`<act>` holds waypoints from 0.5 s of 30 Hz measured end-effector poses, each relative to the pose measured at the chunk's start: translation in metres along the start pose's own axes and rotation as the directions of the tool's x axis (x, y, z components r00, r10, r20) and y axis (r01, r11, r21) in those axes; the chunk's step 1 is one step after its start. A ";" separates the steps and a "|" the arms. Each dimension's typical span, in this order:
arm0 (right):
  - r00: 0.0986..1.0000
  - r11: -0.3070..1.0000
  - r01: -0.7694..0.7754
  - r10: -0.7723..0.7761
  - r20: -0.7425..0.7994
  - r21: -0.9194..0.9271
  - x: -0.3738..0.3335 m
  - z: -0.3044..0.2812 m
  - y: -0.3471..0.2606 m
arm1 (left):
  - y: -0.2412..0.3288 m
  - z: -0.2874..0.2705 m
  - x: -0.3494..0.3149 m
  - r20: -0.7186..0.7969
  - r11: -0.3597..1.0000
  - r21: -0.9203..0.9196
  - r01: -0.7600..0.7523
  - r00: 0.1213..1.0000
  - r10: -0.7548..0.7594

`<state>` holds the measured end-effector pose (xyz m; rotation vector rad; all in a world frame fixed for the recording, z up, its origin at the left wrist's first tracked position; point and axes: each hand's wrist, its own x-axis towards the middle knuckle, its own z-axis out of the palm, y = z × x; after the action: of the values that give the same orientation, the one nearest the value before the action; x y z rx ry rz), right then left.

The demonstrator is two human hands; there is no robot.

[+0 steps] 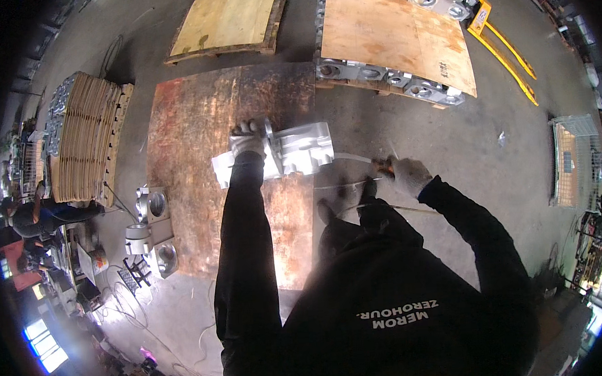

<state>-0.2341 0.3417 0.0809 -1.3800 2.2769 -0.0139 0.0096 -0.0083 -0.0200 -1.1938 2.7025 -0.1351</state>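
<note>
A pale grey metal casting (299,150) lies on a rusty steel plate (190,146) on the floor. My gloved left hand (247,142) presses on the casting's left end. My gloved right hand (406,174) grips a thin hand tool (380,165) with an orange handle, just right of the casting. White straps or thin lines (355,183) run between the casting and that hand. My black sleeves reach in from below.
Smaller castings (154,226) sit at the plate's left edge. A stack of cardboard (84,135) stands at left, with a person (34,219) below it. Plywood pallets (395,40) loaded with castings lie ahead, a yellow pallet jack (505,48) and a wire cage (575,160) at right.
</note>
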 end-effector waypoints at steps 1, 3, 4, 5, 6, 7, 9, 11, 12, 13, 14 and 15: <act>0.991 0.997 0.026 -0.017 0.131 -0.068 -0.006 -0.003 0.000 | 0.001 -0.003 0.000 0.049 1.000 -0.025 0.007 0.999 -0.005; 1.000 0.996 0.025 -0.025 0.001 0.090 -0.006 0.000 0.021 | 0.005 -0.010 0.001 0.099 0.999 -0.045 0.000 0.995 0.004; 0.995 0.982 0.077 -0.065 -0.075 0.173 -0.003 0.008 0.033 | 0.005 -0.018 -0.001 0.105 0.999 -0.031 -0.012 0.994 0.015; 0.984 0.959 0.129 -0.092 -0.155 0.252 0.001 0.019 0.046 | 0.007 -0.020 0.000 0.109 0.999 -0.017 -0.028 0.994 0.030; 0.966 0.928 0.184 -0.108 -0.237 0.325 0.004 0.029 0.058 | 0.010 -0.021 0.001 0.145 1.000 -0.011 -0.010 0.989 0.011; 0.981 0.946 0.157 -0.117 -0.153 0.285 0.005 0.036 0.064 | 0.012 -0.021 0.000 0.143 1.000 -0.011 -0.008 0.990 0.010; 0.987 0.929 0.139 -0.103 -0.121 0.344 0.007 0.048 0.081 | 0.016 -0.023 -0.003 0.137 1.000 -0.013 -0.012 0.990 0.013; 0.978 0.859 0.175 -0.094 -0.187 0.481 0.018 0.032 0.080 | 0.007 -0.013 -0.006 0.174 0.999 0.041 0.007 0.985 -0.014; 0.976 0.836 0.178 -0.084 -0.199 0.519 0.024 0.028 0.083 | 0.006 -0.013 -0.005 0.205 0.999 0.052 -0.001 0.979 -0.009; 0.975 0.809 0.174 -0.062 -0.212 0.561 0.025 0.026 0.083 | 0.005 -0.014 -0.002 0.238 0.998 0.066 -0.020 0.971 0.004; 0.978 0.870 0.207 -0.181 -0.100 0.448 0.024 0.023 0.083 | 0.005 -0.015 0.001 0.282 0.995 0.101 -0.009 0.959 -0.020; 0.984 0.862 0.176 -0.153 -0.087 0.475 0.026 0.029 0.089 | 0.007 -0.015 0.002 0.360 0.972 0.223 -0.070 0.933 -0.016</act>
<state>-0.3064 0.3700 0.0229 -1.2990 1.9903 -0.6341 0.0002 -0.0049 -0.0070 -0.9999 2.3094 -0.2016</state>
